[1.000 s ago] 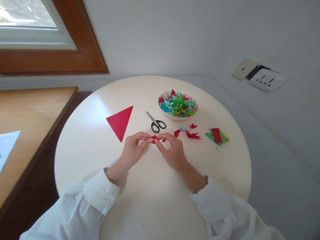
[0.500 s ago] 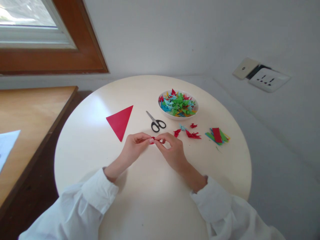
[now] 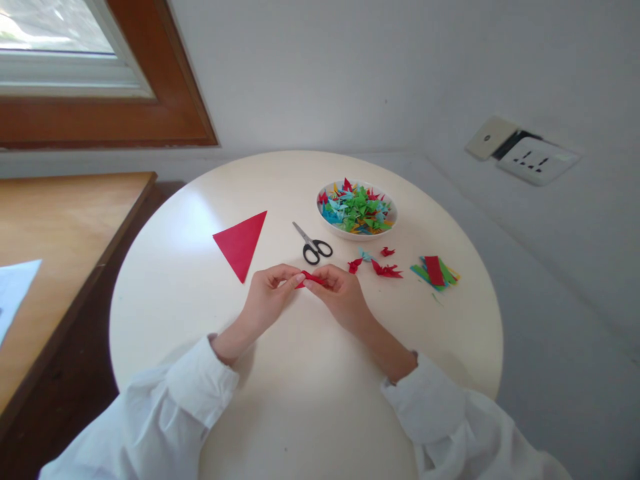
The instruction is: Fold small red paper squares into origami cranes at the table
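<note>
Pinching one small red paper [image 3: 311,275] between two hands [image 3: 265,297] [image 3: 344,299], one scissors pair [image 3: 311,241] beyond

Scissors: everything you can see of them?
The scissors have silvery, metal-looking blades, apparently closed, and two black loop handles, plastic by the look. They lie flat on the white table, tips toward the picture's upper left, between the red triangle and the bowl. Only the table touches them.

Small folded red paper [image 3: 313,277]
</note>
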Action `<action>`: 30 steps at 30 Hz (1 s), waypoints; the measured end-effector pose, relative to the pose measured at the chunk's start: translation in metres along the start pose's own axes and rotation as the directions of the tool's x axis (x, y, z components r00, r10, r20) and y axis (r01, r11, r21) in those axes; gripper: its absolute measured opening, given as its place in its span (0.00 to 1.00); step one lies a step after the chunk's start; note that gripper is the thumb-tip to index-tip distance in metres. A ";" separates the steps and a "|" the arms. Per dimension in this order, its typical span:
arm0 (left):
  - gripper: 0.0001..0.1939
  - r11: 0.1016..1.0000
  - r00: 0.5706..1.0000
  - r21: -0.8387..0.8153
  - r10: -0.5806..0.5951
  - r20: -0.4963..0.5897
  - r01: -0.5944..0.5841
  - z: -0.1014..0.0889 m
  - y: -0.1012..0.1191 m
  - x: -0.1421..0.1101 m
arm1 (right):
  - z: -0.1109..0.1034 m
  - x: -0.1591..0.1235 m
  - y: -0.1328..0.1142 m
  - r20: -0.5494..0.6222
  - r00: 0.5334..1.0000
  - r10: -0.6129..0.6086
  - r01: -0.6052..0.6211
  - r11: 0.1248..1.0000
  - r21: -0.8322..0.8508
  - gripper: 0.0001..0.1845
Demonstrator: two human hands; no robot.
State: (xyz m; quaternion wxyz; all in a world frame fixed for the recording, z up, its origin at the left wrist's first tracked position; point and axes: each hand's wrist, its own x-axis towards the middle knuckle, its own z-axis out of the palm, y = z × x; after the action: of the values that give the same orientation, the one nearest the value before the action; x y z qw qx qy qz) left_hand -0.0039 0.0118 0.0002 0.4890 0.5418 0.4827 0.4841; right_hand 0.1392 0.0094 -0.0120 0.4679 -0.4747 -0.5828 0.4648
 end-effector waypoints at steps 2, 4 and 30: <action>0.10 1.000 1.000 0.010 0.015 0.001 -0.015 0.000 -0.001 0.000 | 0.001 0.000 0.000 -0.010 1.000 0.002 -0.001 0.999 0.036 0.09; 0.11 1.000 1.000 0.002 -0.003 0.008 0.003 0.000 -0.001 0.000 | 0.001 0.000 0.000 -0.023 1.000 -0.005 0.006 0.999 0.054 0.09; 0.17 0.974 0.998 -0.220 -0.054 0.018 0.057 0.005 0.000 -0.002 | 0.001 0.003 -0.002 -0.165 0.986 0.018 0.000 0.994 0.106 0.07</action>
State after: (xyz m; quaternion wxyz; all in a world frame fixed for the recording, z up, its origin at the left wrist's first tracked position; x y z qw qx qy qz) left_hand 0.0008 0.0094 0.0003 0.5624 0.4733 0.4381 0.5175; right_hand 0.1381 0.0117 -0.0099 0.5371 -0.4889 -0.5143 0.4561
